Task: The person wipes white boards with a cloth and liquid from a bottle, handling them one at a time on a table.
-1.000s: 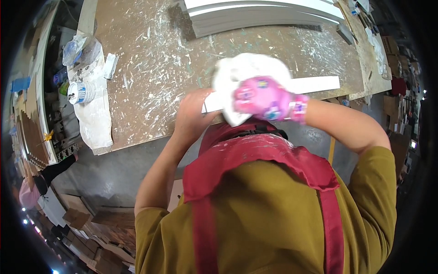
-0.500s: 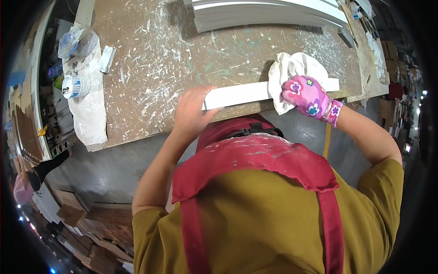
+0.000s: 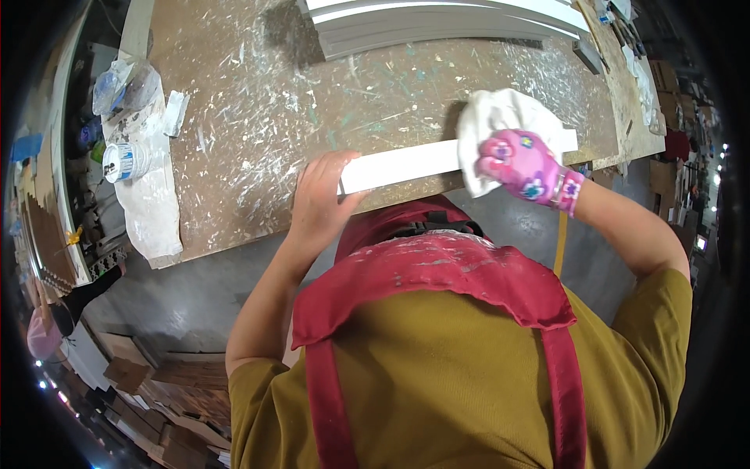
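A long white strip of board lies near the front edge of the paint-marked workbench. My bare left hand grips its left end, thumb on the near side and fingers over the far side. My right hand, in a pink flowered glove, is closed on a bunched white cloth. The cloth lies over the right part of the strip, and the strip's right end shows beyond it. Folds of cloth hide the strip under the glove, and the glove is slightly blurred.
A stack of white boards lies at the back of the workbench. To the left are a white tub, a stained cloth, a plastic bag and a small pale block. A dark block sits at the back right.
The bench and stack sit slightly farther left in the picture. My left hand still grips the strip's end, and my right hand still presses the cloth on the strip, with little shift.
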Action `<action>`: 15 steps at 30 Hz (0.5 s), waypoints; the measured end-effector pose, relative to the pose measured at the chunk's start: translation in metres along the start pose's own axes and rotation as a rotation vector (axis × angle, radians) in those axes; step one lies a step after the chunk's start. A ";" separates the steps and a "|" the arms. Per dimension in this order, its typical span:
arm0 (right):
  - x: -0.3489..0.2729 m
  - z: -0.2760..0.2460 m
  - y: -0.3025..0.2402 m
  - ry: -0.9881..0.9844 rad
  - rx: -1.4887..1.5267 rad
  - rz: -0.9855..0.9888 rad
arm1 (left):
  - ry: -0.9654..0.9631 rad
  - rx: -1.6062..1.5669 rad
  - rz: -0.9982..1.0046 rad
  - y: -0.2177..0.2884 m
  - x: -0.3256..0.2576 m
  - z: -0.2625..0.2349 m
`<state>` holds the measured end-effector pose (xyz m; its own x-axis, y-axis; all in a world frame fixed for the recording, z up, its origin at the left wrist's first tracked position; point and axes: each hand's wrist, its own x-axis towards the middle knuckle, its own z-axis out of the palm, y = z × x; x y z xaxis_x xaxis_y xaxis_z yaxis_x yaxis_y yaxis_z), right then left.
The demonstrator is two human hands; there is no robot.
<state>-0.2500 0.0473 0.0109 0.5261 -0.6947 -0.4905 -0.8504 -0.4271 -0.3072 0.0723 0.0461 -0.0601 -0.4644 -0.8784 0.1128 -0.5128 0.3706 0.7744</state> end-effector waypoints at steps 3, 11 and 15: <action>0.067 0.007 -0.048 0.134 -0.181 -0.576 | 0.013 0.016 0.014 -0.001 -0.001 -0.001; 0.040 0.031 -0.006 0.264 0.264 -0.133 | 0.056 -0.007 0.074 -0.009 -0.005 0.000; -0.014 0.010 0.019 0.397 -0.194 0.062 | 0.052 -0.037 0.093 -0.006 -0.003 0.001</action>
<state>-0.2737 0.0552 0.0036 0.4636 -0.8748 -0.1406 -0.8855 -0.4515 -0.1098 0.0762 0.0466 -0.0661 -0.4707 -0.8553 0.2167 -0.4414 0.4409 0.7815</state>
